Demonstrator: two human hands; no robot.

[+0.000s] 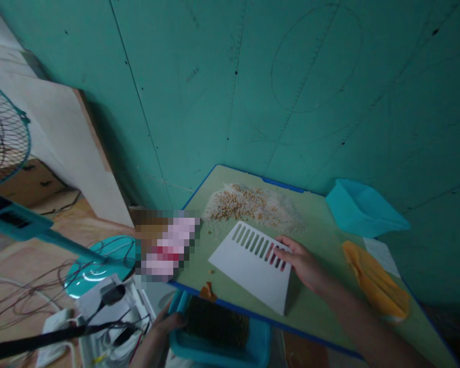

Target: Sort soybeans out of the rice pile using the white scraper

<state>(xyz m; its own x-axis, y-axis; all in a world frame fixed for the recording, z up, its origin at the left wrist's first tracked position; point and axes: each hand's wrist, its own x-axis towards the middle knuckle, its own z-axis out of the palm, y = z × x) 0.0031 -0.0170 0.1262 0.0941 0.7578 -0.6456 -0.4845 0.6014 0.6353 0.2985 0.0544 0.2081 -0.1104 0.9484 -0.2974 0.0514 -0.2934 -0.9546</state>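
Note:
My right hand (pixel 301 263) grips the right edge of a white slotted scraper card (pixel 249 263), which lies tilted on the green table (pixel 322 306). Its fingers curl over the slots. Beyond the card lies a pile of mixed white and tan grains (pixel 247 204). My left hand (pixel 168 324) holds the left rim of a blue tray (pixel 220 335) below the table's front edge; the tray contains dark grains.
A teal bin (pixel 362 207) and a yellow cloth (pixel 375 283) sit on the table's right side. A teal fan (pixel 7 138) with its base (pixel 99 263), cables and a white power strip (pixel 107 306) occupy the floor at left. A teal wall stands behind.

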